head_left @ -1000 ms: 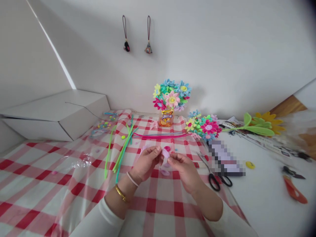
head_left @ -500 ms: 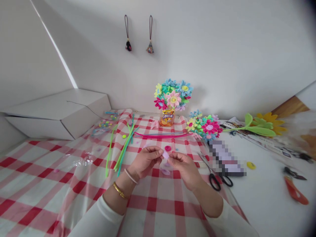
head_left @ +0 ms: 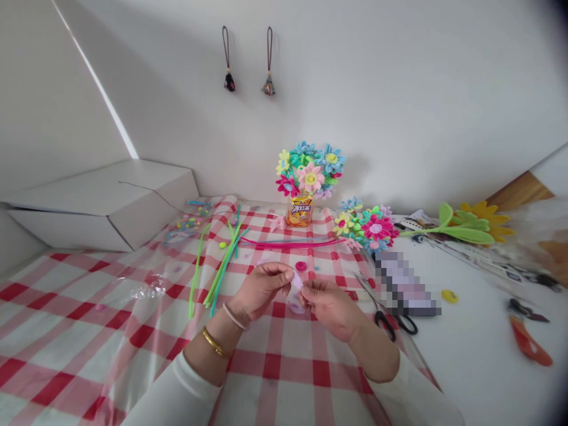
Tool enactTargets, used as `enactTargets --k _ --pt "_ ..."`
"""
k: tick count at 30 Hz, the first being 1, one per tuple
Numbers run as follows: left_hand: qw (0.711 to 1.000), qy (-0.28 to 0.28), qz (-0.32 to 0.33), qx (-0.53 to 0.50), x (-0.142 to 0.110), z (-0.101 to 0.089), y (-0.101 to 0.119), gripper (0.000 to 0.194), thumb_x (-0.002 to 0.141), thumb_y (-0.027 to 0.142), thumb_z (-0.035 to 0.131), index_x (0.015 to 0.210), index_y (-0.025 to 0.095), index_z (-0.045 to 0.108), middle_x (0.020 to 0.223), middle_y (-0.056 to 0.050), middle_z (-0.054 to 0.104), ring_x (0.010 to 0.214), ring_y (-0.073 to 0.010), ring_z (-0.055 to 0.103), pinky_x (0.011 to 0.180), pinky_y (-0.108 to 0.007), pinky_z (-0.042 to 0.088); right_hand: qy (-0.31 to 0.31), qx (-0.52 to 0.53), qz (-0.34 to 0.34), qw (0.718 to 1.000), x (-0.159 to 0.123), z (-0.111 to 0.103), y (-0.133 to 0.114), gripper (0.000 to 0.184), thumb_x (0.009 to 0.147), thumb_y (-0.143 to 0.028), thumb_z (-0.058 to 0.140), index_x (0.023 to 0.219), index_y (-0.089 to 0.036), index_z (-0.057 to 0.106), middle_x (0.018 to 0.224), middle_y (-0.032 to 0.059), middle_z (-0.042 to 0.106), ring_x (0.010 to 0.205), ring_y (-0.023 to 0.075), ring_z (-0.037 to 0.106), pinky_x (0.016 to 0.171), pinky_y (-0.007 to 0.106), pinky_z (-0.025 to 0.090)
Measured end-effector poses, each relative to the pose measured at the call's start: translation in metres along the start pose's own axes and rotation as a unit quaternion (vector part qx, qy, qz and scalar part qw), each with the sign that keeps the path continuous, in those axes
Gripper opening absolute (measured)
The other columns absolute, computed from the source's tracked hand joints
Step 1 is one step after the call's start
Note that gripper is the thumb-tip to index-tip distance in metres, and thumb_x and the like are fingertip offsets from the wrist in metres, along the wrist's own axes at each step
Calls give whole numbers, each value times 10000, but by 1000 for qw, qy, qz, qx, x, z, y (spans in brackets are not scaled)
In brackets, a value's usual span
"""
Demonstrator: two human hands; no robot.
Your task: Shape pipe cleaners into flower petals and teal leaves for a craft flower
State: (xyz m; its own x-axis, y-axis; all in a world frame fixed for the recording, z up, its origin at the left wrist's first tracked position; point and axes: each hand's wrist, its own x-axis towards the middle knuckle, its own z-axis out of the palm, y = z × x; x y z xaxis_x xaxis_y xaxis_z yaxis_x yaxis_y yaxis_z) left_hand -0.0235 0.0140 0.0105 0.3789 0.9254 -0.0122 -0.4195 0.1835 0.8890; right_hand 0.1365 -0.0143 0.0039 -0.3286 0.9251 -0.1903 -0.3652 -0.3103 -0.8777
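One head-worn camera, facing forward and down

A single wide view is looking from above and behind the left hand (head_left: 266,290) and right hand (head_left: 332,309), showing them near at lower centre. It is slanting down across the checked cloth (head_left: 271,367), facing the pale wall (head_left: 399,89) farther off, and reaching from a white box (head_left: 89,219) to an orange-handled tool (head_left: 528,341).

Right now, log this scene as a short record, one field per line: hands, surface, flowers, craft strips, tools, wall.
Hands: left hand and right hand, both pinching a lilac piece
Surface: red-and-white checked tablecloth
Flowers: upright bouquet in an orange-labelled container; another bunch lying to its right
Strips: green strips, left; pink strips, beyond the hands
Tools: scissors, right
Wall: two hanging charms
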Motion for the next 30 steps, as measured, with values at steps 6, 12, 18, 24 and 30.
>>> enactTargets --k 6,12,18,24,30 --pt "1000 -20 -11 -20 -3 3 3 177 606 275 742 672 127 670 543 -3 568 470 -78 445 501 -230 330 7 -15 -58 998 -3 2 -1 153 601 -281 747 641 -182 637 616 -8 565 614 127 480 649 297 358" --pt "998 44 8 54 2 -7 8 193 644 303 706 702 122 673 603 -22 601 493 -75 450 494 -215 333 72 -219 -114 966 -7 -6 -14 156 714 -327 639 759 -181 672 754 21 628 739 163 534 714 301 387" --pt "956 193 76 207 5 -30 26 204 636 343 672 653 145 624 562 24 546 504 -76 427 505 -209 318 122 -340 -125 924 -4 -16 -16 148 748 -313 578 797 -211 674 822 24 662 806 205 571 743 333 397" --pt "849 253 21 463 2 -48 37 210 606 348 640 533 162 572 475 34 480 485 -102 395 488 -233 268 140 -479 -138 856 0 -24 -16 171 757 -319 558 757 -226 701 833 62 686 808 248 596 739 373 399" --pt "772 197 -49 603 2 -60 34 225 596 370 604 510 180 520 494 2 505 499 -139 445 487 -250 266 204 -501 -179 822 -1 -22 -23 208 765 -354 537 794 -227 698 838 65 696 805 241 611 713 348 419"
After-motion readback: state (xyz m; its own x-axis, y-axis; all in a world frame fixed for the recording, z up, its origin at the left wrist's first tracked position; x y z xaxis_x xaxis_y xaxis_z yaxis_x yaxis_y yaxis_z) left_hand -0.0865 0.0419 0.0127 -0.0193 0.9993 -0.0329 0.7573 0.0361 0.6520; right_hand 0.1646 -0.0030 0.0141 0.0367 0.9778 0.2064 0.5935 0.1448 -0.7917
